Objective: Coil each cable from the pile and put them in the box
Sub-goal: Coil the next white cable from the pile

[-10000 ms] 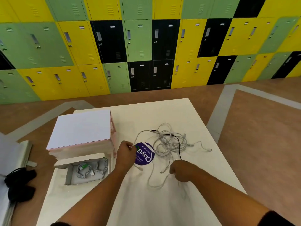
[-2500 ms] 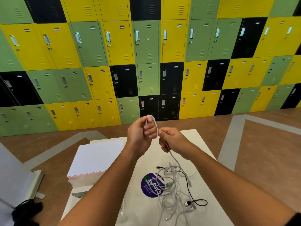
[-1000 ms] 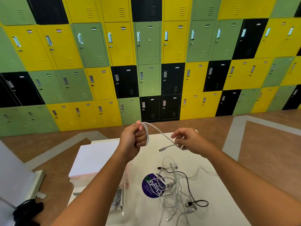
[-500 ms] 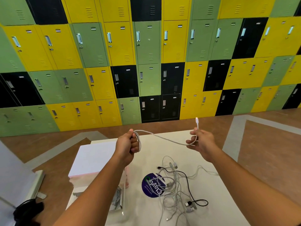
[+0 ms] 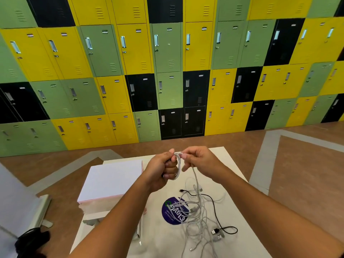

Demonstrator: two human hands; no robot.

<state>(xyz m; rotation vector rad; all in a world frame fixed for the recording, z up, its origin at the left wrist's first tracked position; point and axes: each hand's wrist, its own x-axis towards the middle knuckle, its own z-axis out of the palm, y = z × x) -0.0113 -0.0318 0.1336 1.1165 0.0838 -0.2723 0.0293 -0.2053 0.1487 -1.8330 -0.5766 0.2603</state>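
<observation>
My left hand (image 5: 163,169) is closed around a small coil of white cable (image 5: 178,167), held up above the table. Close beside it, my right hand (image 5: 200,160) pinches the same cable at the top of the coil, and a loose strand hangs from there toward the pile. The pile of tangled white cables (image 5: 197,211) lies on the white table (image 5: 232,183), with one black cable (image 5: 220,220) among them. The box is mostly hidden behind my left forearm; only a bit of its edge (image 5: 138,228) shows.
A white lid or board (image 5: 111,178) rests on a pinkish stack at the table's left. A purple round sticker (image 5: 174,211) lies under the pile. A black object (image 5: 31,241) sits on a grey surface at lower left. Lockers line the far wall.
Half a second ago my hands were apart with the cable stretched between them. Now my right hand has come back to my left and laid another loop on the coil.
</observation>
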